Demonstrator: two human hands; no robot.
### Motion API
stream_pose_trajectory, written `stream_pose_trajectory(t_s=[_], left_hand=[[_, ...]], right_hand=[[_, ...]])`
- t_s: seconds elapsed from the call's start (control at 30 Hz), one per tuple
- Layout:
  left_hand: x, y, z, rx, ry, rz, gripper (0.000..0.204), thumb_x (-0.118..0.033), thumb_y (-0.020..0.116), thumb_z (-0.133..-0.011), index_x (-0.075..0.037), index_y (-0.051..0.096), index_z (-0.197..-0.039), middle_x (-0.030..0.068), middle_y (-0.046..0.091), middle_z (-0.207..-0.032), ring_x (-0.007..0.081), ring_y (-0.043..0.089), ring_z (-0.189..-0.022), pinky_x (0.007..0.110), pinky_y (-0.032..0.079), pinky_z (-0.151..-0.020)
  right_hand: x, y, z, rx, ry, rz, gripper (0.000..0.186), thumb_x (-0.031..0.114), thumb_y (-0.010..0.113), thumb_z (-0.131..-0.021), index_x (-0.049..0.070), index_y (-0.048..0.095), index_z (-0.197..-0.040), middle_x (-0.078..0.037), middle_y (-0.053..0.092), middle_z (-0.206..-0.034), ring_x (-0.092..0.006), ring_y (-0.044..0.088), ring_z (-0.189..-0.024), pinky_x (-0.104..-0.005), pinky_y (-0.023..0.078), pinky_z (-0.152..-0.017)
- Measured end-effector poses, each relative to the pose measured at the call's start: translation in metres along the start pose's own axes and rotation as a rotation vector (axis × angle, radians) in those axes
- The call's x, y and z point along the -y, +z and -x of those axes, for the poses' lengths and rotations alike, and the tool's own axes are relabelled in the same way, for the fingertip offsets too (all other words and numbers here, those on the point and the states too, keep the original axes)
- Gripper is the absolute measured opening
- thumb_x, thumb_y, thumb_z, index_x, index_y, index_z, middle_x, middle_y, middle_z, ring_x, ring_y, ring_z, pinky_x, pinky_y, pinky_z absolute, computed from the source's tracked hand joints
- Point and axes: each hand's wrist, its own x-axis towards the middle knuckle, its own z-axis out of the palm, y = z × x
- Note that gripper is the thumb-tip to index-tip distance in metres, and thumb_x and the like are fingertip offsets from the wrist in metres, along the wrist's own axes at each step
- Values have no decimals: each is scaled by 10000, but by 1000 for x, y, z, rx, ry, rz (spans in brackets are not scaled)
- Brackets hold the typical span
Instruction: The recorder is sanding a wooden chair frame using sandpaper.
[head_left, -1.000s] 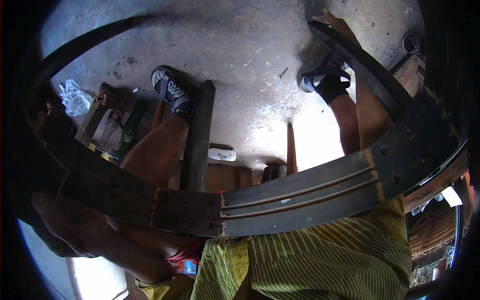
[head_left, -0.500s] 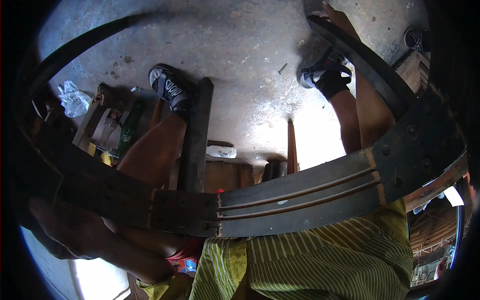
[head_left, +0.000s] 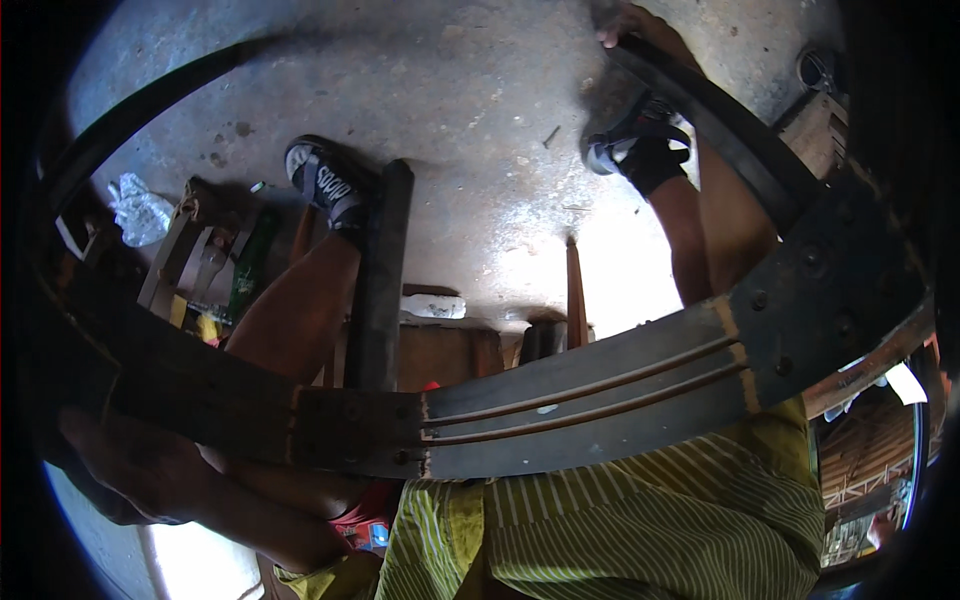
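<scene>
Now the leaf-spring stack (head_left: 560, 400) is being held across the lap, nudged slightly leftward; the left hand (head_left: 130, 465) is gripping beneath it, the right hand (head_left: 625, 22) clasping the curved leaf (head_left: 720, 120).

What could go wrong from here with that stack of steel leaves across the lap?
The leaf spring stack spans the lap, with only the left hand visibly under its left end; if that grip slips, it may drop toward the left foot.
The right hand holds a separate curved leaf at its far tip, just above the right foot; both feet wear open sandals.
Bars and clutter on the floor could trip.
</scene>
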Motion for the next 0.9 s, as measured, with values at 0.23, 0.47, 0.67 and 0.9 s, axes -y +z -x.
stream_pose_trajectory(t_s=[0.23, 0.47, 0.67, 0.9], left_hand=[[-18, 12, -19, -69, -18, 32, 365, -196, 656, -846, 10, 572, -1135, 143, 661, -972, 224, 658, -832, 280, 562, -692], [-65, 16, -48, -180, -1056, 1078, 348, -245, 707, -805, 25, 665, -1021, 121, 663, -1020, 161, 610, -886, 263, 491, -790], [-67, 6, -54, -115, -925, 1116, 332, -230, 676, -832, 33, 656, -1035, 99, 673, -995, 146, 604, -882, 258, 468, -803], [-66, 7, -45, -148, -868, 1250, 319, -237, 656, -842, 0, 659, -1056, 87, 666, -1014, 144, 593, -905, 265, 439, -843]], right_hand=[[8, 16, 37, -209, -99, -386, 472, 427, 336, -947, 80, 552, -1181, -83, 596, -1105, -184, 565, -998, -328, 442, -908], [53, 16, 115, -418, -240, -669, 459, 408, 336, -949, 69, 540, -1183, -85, 584, -1123, -193, 553, -1023, -338, 436, -919], [85, 5, 179, -604, -354, -759, 448, 391, 336, -951, 60, 529, -1184, -86, 573, -1138, -200, 543, -1045, -347, 431, -929], [92, 20, 202, -728, -423, -760, 436, 371, 335, -953, 50, 517, -1186, -88, 560, -1156, -209, 531, -1070, -357, 425, -940]])
